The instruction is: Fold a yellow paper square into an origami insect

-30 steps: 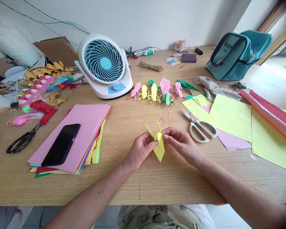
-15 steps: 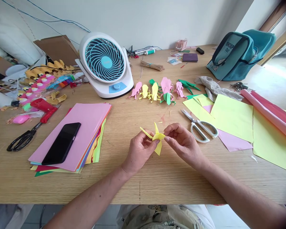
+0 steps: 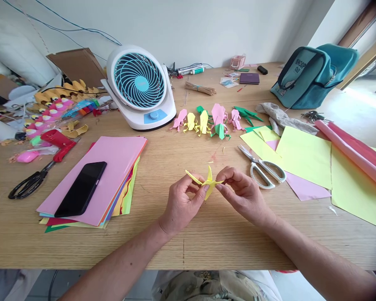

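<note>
Between my hands is a folded yellow paper figure (image 3: 209, 183) with several thin points sticking out. My left hand (image 3: 185, 201) pinches its body between thumb and fingers. The thumb and forefinger of my right hand (image 3: 242, 193) grip the tip of its right-hand point. Behind my hands stands a row of folded paper figures, among them a pink one (image 3: 218, 112), a yellow one (image 3: 203, 122) and a green one (image 3: 219, 131). White-handled scissors (image 3: 263, 167) lie just right of my right hand, with their blades spread a little.
At left, a black phone (image 3: 81, 188) rests on a stack of coloured paper (image 3: 119, 152), beside a red-and-black tool (image 3: 45, 169). A fan (image 3: 141, 85) stands behind. Yellow sheets (image 3: 305, 154), a pink roll (image 3: 354, 150) and a teal bag (image 3: 303, 79) occupy the right side.
The yellow figure has tilted, so its lower flap shows less. My right fingers now pinch its right point, closer in than before.
</note>
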Motion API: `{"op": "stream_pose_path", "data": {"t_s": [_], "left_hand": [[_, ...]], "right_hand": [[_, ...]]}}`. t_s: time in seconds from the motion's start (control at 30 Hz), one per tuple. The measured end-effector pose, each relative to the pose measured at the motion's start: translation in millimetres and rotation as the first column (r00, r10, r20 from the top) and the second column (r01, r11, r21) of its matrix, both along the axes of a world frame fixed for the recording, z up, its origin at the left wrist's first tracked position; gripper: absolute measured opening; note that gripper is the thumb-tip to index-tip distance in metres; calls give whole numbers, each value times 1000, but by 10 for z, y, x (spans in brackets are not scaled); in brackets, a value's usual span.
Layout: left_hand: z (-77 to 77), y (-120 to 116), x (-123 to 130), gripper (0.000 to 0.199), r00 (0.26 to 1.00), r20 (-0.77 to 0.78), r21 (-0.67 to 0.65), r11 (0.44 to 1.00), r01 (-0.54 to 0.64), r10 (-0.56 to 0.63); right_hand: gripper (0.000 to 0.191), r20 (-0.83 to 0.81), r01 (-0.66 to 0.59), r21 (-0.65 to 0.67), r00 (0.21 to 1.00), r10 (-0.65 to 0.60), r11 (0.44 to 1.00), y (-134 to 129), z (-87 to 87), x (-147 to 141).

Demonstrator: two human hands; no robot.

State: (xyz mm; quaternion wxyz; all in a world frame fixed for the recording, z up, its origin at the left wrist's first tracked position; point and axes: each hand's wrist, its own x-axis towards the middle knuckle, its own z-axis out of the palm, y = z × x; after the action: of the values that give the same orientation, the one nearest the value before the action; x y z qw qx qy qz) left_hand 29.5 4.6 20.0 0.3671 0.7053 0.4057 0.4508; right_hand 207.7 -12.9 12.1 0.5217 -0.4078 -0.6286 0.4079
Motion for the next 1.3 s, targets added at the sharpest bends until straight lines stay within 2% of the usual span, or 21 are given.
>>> {"op": "stream_pose_path", "data": {"t_s": [0.23, 0.33, 0.53, 0.63, 0.73, 0.83, 0.97, 1.1, 1.2, 1.3], "left_hand": [[4, 19, -8, 8, 1000, 19, -19, 1000, -7, 7], [-14, 24, -10, 12, 999, 51, -73, 997, 23, -19], [-52, 43, 0, 45, 971, 241, -165, 985, 47, -6], [-83, 51, 1, 38, 956, 291, -171, 983, 70, -17], [-105, 48, 1, 28, 958, 282, -146, 984, 103, -59], [-93, 44, -1, 17, 970, 224, -95, 989, 114, -90], [-62, 69, -20, 8, 995, 50, 25, 996, 86, -87], [-55, 100, -47, 7, 997, -75, 202, 979, 16, -1], [-52, 87, -59, 15, 994, -101, 334, 943, -14, 50], [-56, 46, -71, 34, 985, -162, 514, 857, 40, 51]], "right_hand": [[4, 94, -6, 86, 996, -2, 996, -52, 60, -7], [3, 118, -7, 118, 993, -7, 993, -63, 67, -12], [4, 69, 16, 66, 997, -21, 998, -51, 30, -9], [4, 33, 21, 21, 999, -22, 1000, -32, 16, -13], [15, -28, 20, -35, 999, -21, 999, -4, -7, -25], [30, -74, -25, -134, 997, 15, 991, 24, -42, -34], [23, -3, -99, -208, 995, 101, 973, 35, -57, -34], [22, 37, -69, -182, 996, 77, 981, 28, -49, -34], [21, 68, -52, -160, 996, 63, 986, 23, -71, -40], [15, 101, -19, -110, 994, 30, 994, 13, -85, -50]]}}
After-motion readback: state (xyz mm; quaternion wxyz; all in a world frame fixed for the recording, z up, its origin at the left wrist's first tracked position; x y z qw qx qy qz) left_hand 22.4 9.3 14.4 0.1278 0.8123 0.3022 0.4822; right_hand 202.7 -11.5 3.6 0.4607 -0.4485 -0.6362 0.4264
